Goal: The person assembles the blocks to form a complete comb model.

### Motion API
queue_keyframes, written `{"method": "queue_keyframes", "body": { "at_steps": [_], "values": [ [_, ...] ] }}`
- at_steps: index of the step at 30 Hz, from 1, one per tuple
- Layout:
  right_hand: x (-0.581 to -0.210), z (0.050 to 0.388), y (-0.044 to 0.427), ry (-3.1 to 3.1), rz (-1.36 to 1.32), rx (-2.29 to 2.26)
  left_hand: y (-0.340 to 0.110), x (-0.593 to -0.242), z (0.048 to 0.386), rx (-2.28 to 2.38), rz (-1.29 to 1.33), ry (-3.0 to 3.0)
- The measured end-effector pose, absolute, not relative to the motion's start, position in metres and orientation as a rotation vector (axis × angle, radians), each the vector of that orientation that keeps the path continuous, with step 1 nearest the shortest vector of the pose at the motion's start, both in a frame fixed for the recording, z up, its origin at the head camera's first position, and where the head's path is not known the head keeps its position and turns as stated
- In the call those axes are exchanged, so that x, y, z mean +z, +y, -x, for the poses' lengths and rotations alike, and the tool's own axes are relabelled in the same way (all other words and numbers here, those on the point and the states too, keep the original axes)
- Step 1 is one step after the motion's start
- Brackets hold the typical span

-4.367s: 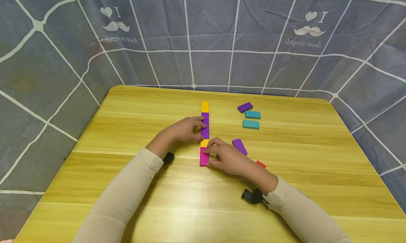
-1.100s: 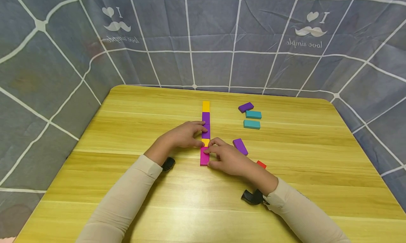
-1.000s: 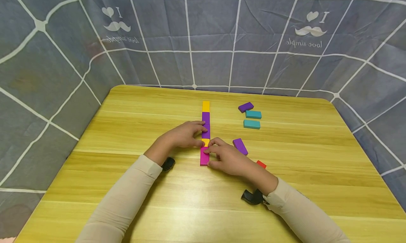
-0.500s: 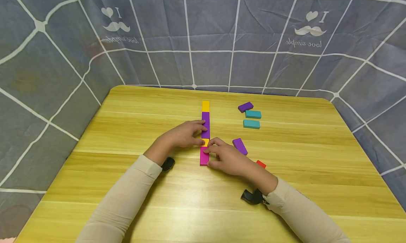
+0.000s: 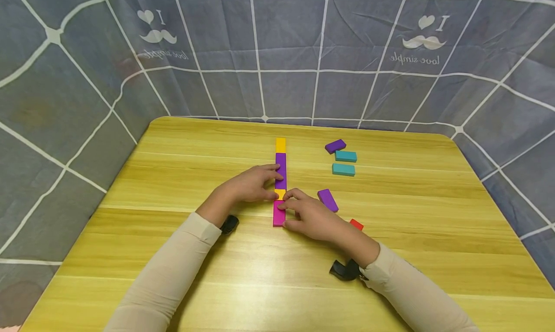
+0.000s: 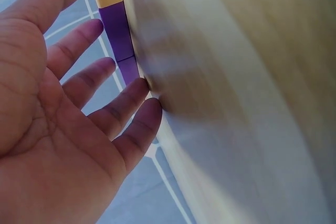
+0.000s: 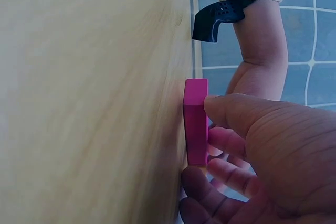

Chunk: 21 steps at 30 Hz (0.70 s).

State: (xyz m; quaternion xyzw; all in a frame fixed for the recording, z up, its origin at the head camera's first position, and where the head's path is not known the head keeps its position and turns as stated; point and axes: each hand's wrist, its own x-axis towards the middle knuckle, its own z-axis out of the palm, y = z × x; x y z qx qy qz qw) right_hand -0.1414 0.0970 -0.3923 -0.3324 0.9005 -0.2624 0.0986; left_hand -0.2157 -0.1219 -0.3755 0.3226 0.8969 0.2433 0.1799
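Note:
A straight row of flat blocks runs down the table in the head view: a far yellow block (image 5: pixel 281 145), a far purple block (image 5: pixel 281 158), a nearer purple block (image 5: pixel 282 183), a nearer yellow block (image 5: pixel 280 192) and a pink block (image 5: pixel 279 218) at the near end. From the left, my left hand (image 5: pixel 251 184) rests spread fingertips on the purple blocks, its thumb at the nearer yellow one. My right hand (image 5: pixel 314 219) pinches the pink block, thumb at its near corner and fingertips on its top and far end. In the right wrist view that pink block (image 7: pixel 196 121) lies flat.
Right of the row lie a dark purple block (image 5: pixel 336 146), two teal blocks (image 5: pixel 345 156) (image 5: pixel 343 170) and a tilted purple block (image 5: pixel 327 200). A red block (image 5: pixel 357 224) is partly hidden by my right forearm. A grey curtain (image 5: pixel 286 47) stands behind the wooden table (image 5: pixel 390 187).
Compared with the earliest frame, my left hand has shifted slightly nearer along the row, its thumb now lower beside the yellow block. My right hand and the loose blocks look the same.

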Motion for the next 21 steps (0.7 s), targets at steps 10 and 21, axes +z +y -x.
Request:
{"method": "queue_keyframes", "body": {
  "at_steps": [10, 21],
  "values": [
    [-0.3918, 0.1410, 0.0968, 2.670, 0.975, -0.757, -0.1207, -0.3757, 0.2159, 0.643, -0.891, 2.551],
    [-0.3907, 0.1412, 0.0975, 2.654, 0.937, -0.753, -0.1218, -0.3752, 0.2160, 0.653, -0.880, 2.547]
  ]
}}
